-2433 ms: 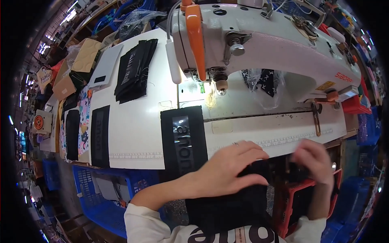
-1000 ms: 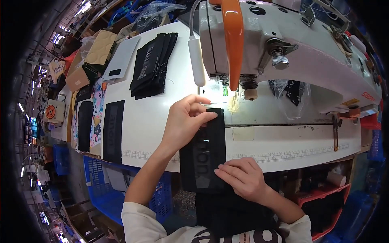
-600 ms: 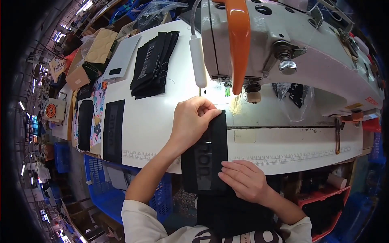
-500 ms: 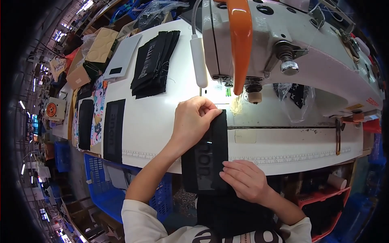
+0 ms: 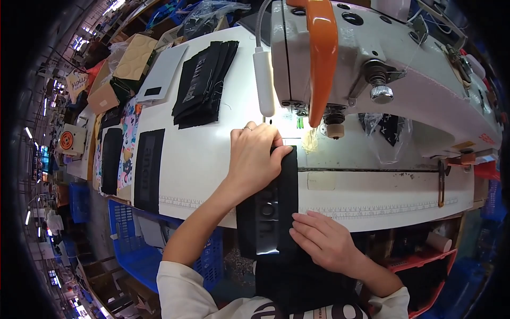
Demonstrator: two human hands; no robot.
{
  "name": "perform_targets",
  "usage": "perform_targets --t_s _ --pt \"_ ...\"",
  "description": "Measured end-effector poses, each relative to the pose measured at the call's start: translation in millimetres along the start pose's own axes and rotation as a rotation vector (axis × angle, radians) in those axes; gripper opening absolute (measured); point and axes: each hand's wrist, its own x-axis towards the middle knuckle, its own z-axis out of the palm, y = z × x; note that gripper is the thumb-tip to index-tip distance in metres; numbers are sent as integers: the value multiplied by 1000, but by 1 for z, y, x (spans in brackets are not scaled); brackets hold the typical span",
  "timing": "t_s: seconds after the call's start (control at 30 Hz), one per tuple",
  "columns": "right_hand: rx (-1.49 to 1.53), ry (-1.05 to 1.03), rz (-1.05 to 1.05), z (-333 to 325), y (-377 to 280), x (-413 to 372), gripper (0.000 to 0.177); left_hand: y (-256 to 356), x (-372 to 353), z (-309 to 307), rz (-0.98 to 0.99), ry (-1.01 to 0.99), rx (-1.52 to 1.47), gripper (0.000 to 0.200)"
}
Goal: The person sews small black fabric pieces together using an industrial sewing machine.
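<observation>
The black strip [image 5: 268,212] lay lengthwise across the white table [image 5: 202,154], its far end just short of the sewing machine [image 5: 372,64], its near end hanging past the table edge. The left hand [image 5: 255,154] covered that far end with fingers curled; whether they pinched the cloth or only pressed it could not be told. The right hand [image 5: 319,242] lay flat and spread, fingertips on the strip's near right edge. Glare and folds broke up the strip's printed lettering. 1 stack of black pieces [image 5: 204,85] lay well apart.
</observation>
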Motion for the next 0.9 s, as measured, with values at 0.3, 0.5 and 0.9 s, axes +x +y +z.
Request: perform_targets --t_s 0.3,0.5,0.9 --pt "-51 109 21 4 25 22 26 -12 36 17 -51 82 -155 22" --pt "-85 140 6 6 27 27 25 -14 36 19 -9 192 -134 14" --pt "-130 97 -12 5 27 26 24 -12 39 7 -99 78 -303 15"
